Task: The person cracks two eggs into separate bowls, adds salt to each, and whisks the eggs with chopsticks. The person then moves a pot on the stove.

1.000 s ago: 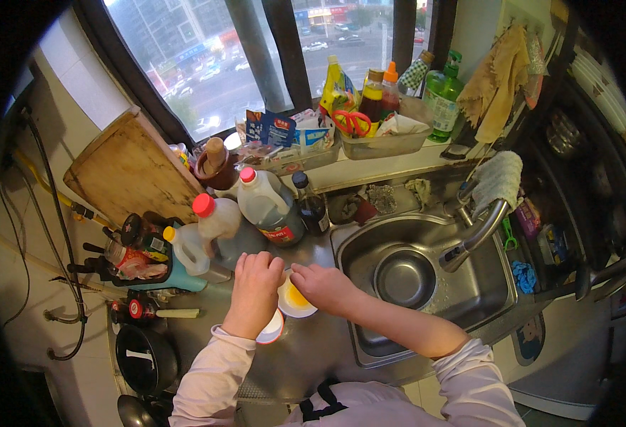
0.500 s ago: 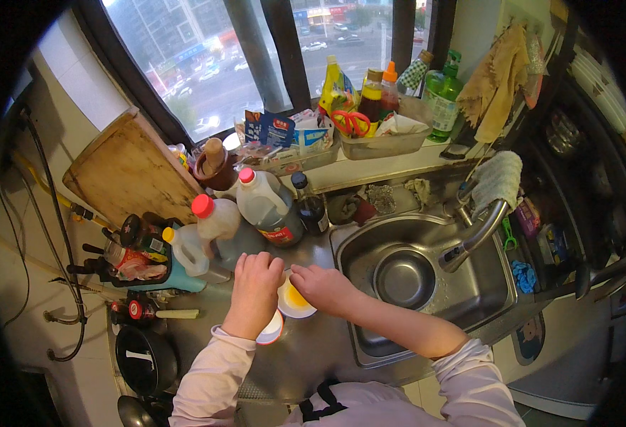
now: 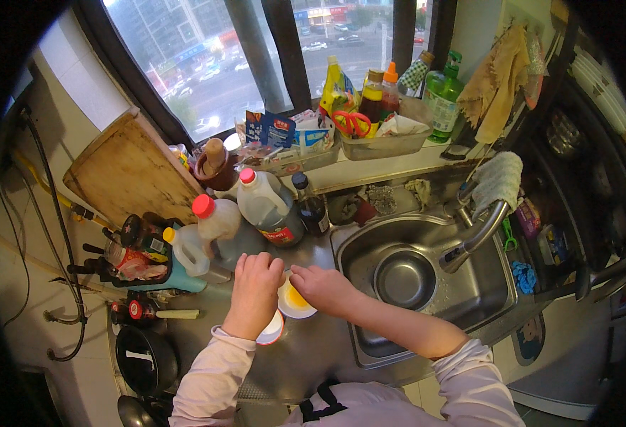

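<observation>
A small white bowl [image 3: 301, 311] with a yellow, egg-like content stands on the steel counter [image 3: 313, 356], left of the sink. My right hand [image 3: 323, 289] is curled over the bowl's upper right side, fingers pressed together. Just to its left, my left hand [image 3: 256, 286] is closed too, its knuckles up and its fingertips hidden. The two hands nearly meet above the bowl; whatever they may pinch does not show. Beneath my left wrist sits a white container with an orange-red rim [image 3: 273, 330], partly covered by that hand.
Large jugs with red caps [image 3: 269, 206] and a dark bottle [image 3: 311, 205] stand behind my hands. To the right, a steel sink [image 3: 494, 302] holds a round metal basin [image 3: 404, 279] near the faucet [image 3: 478, 238]. A black pot [image 3: 146, 359] is at the left.
</observation>
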